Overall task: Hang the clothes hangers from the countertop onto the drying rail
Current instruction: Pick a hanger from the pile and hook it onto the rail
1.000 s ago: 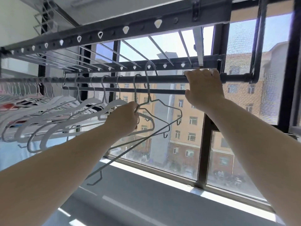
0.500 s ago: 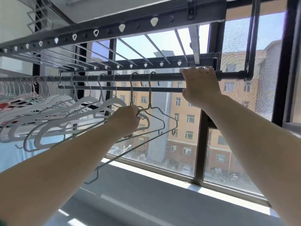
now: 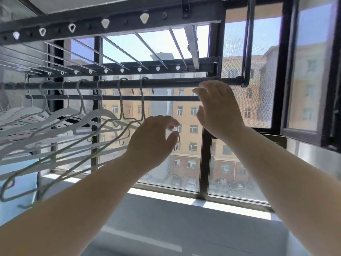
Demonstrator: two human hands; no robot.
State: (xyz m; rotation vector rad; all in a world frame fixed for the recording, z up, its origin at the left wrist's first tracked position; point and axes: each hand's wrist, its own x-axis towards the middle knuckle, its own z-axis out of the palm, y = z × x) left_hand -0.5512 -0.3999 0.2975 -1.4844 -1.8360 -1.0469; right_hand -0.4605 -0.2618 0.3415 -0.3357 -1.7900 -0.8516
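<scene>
1. Head view. The drying rail (image 3: pixel 166 83) runs across the window. The wire hanger (image 3: pixel 143 100) just placed hangs from it by its hook, at the right end of the row. A second wire hanger (image 3: pixel 120 100) sits just beside it on the left, with the white hangers (image 3: pixel 96 115) further left.
2. The left hand (image 3: pixel 153 139) is at the wire hanger's right shoulder. Its fingers (image 3: pixel 170 123) are loosely curled, with thumb and forefinger parted. The wire end shows in the gap, and I see no pinch on it.
3. The right hand (image 3: pixel 219 108) is just below the rail with its fingers (image 3: pixel 203 89) spread and relaxed. It holds nothing.
4. Step in hand, as I judge it, is letting go of the hung hanger.
   - Draw the left hand straight back so the fingers do not snag the small end hook.
   - Let the hanger settle before turning away.
   - Check that its hook sits fully over the rail and is not tangled with its neighbour.
5. Against the frame half a second ago:
   - The right hand gripped the rail then and is now off it.
   - The left hand was closed on the hanger's shoulder and has now loosened.
   - The hook was already over the rail and has not shifted along it.
6. The part of the worktop (image 3: pixel 175 218) in view shows no further hangers. I cannot tell whether more remain.
</scene>
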